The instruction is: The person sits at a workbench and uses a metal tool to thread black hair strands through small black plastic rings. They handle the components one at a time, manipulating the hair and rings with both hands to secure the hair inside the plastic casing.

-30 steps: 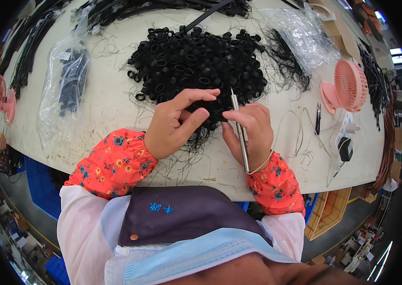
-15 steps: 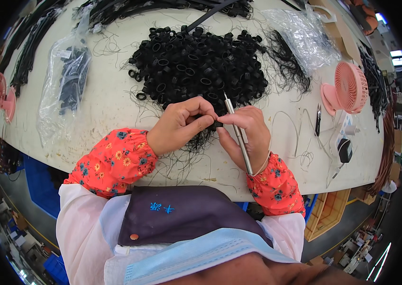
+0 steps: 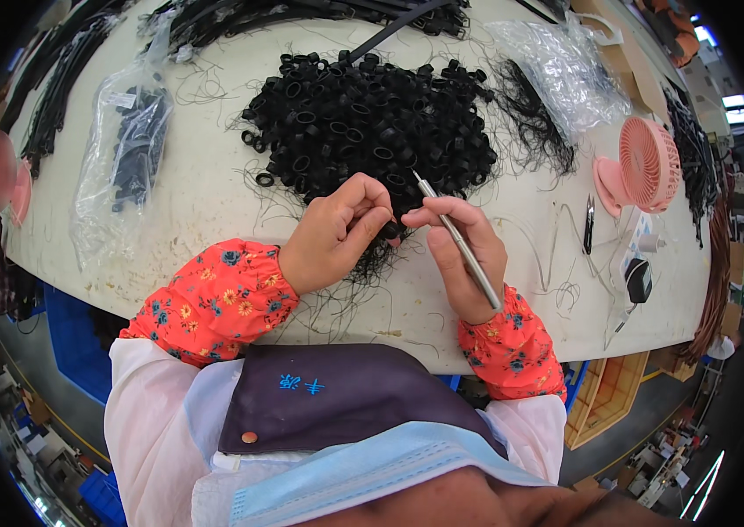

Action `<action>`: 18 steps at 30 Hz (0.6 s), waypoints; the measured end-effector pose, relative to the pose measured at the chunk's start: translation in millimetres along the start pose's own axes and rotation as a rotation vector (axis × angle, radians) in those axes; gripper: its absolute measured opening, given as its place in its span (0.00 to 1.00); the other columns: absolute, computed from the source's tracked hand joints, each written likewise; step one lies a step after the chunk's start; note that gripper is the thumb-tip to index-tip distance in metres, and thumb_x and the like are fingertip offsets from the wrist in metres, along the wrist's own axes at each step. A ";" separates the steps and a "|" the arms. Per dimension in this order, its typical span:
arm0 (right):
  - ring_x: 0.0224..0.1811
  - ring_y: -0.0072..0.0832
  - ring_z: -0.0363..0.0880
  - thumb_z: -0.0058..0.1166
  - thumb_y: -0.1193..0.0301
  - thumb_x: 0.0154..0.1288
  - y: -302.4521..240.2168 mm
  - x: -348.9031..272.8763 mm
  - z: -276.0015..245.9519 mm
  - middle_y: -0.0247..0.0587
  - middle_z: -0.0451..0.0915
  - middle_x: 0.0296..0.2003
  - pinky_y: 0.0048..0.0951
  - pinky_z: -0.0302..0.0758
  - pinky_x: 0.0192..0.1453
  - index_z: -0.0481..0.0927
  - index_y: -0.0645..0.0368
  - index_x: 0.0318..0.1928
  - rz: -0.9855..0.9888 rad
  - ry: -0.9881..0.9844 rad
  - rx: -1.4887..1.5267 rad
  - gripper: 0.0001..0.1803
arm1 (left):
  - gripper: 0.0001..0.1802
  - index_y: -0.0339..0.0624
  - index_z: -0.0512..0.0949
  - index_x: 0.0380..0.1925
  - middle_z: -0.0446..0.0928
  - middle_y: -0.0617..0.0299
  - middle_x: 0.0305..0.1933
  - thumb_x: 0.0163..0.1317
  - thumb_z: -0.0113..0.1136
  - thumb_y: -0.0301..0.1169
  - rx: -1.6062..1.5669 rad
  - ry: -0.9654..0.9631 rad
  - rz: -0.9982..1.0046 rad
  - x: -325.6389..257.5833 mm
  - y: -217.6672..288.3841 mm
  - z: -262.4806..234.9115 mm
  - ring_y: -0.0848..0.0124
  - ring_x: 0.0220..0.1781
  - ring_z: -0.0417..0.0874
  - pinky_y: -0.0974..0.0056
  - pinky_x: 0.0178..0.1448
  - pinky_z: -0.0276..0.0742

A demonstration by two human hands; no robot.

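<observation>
A big heap of small black rubber rings (image 3: 372, 123) lies in the middle of the pale table (image 3: 205, 202). At the heap's near edge my left hand (image 3: 337, 233) pinches a small black ring between thumb and fingers. My right hand (image 3: 469, 255) holds a thin metal tool (image 3: 455, 237) like a pen, its tip pointing up and left toward the heap. The two hands meet fingertip to fingertip over a tuft of thin black threads (image 3: 372, 263). Both forearms wear red flowered sleeve covers.
A clear bag of black parts (image 3: 126, 158) lies at left. A crumpled clear bag (image 3: 565, 70) and a pink desk fan (image 3: 644, 167) are at right, with black tweezers (image 3: 589, 224) beside it. Bundles of black strips (image 3: 240, 13) line the far edge. Orange crates stand below right.
My left hand drew back from the heap and closed its fingers on a ring. The two hands came together, and the metal tool tilted with its tip toward the heap.
</observation>
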State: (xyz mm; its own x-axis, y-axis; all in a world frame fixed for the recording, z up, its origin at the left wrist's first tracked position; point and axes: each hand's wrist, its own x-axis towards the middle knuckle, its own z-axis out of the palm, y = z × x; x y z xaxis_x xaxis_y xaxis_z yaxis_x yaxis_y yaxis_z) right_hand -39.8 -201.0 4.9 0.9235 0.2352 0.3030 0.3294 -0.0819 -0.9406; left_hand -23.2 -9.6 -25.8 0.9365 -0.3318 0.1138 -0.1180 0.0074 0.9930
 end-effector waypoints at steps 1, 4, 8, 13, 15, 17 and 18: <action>0.40 0.28 0.81 0.48 0.73 0.70 0.8 -0.3 -4.1 0.43 0.81 0.36 0.29 0.76 0.48 0.75 0.65 0.49 0.024 -0.008 0.117 0.11 | 0.03 0.38 0.70 0.38 0.75 0.65 0.25 0.68 0.51 0.25 -0.033 0.014 0.006 -0.4 -0.8 0.9 0.82 0.25 0.71 0.73 0.28 0.66; 0.36 0.26 0.81 0.42 0.68 0.74 5.4 0.5 -16.5 0.43 0.81 0.30 0.32 0.72 0.57 0.75 0.67 0.47 0.075 -0.053 0.283 0.14 | 0.03 0.37 0.70 0.38 0.75 0.64 0.26 0.68 0.51 0.25 0.042 0.007 -0.003 -1.5 1.0 -0.7 0.81 0.25 0.73 0.73 0.28 0.66; 0.33 0.25 0.81 0.42 0.67 0.75 7.7 4.2 -19.2 0.39 0.80 0.23 0.34 0.65 0.63 0.76 0.66 0.45 0.072 -0.086 0.261 0.14 | 0.03 0.37 0.70 0.38 0.75 0.64 0.26 0.68 0.51 0.25 0.041 -0.001 -0.015 -1.7 4.9 -0.2 0.80 0.24 0.72 0.72 0.27 0.66; 0.33 0.24 0.81 0.42 0.66 0.75 5.4 2.4 -13.9 0.38 0.80 0.23 0.33 0.65 0.63 0.76 0.66 0.45 0.126 -0.084 0.299 0.15 | 0.03 0.38 0.70 0.38 0.75 0.64 0.25 0.68 0.52 0.25 0.058 -0.001 0.008 -2.1 -0.5 -1.5 0.80 0.23 0.72 0.71 0.27 0.65; 0.33 0.24 0.81 0.42 0.66 0.75 5.0 1.8 -13.7 0.38 0.80 0.23 0.33 0.65 0.63 0.76 0.66 0.45 0.143 -0.085 0.298 0.15 | 0.02 0.38 0.70 0.38 0.74 0.64 0.25 0.68 0.52 0.25 0.084 -0.004 0.004 -1.8 2.7 -1.2 0.80 0.23 0.72 0.71 0.27 0.65; 0.33 0.24 0.80 0.42 0.66 0.75 6.4 2.2 -15.3 0.38 0.80 0.23 0.32 0.66 0.62 0.76 0.66 0.45 0.115 -0.100 0.258 0.15 | 0.02 0.38 0.70 0.38 0.74 0.64 0.25 0.67 0.52 0.25 0.104 -0.009 -0.001 -1.4 6.4 -1.3 0.80 0.23 0.72 0.71 0.27 0.65; 0.33 0.24 0.80 0.42 0.66 0.75 7.1 2.1 -15.7 0.38 0.80 0.23 0.32 0.66 0.62 0.76 0.66 0.45 0.102 -0.108 0.238 0.15 | 0.02 0.39 0.70 0.38 0.74 0.64 0.25 0.67 0.52 0.24 0.111 -0.013 -0.004 -1.2 7.9 -1.6 0.80 0.23 0.72 0.71 0.27 0.65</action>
State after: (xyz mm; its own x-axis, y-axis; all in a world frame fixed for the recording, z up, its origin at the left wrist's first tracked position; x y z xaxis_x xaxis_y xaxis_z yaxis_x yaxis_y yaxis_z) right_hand -32.4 -216.3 1.3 0.9190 0.3402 0.1992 0.1689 0.1168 -0.9787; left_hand -24.7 -7.7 -18.0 0.9329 -0.3434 0.1089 -0.1509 -0.0981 0.9837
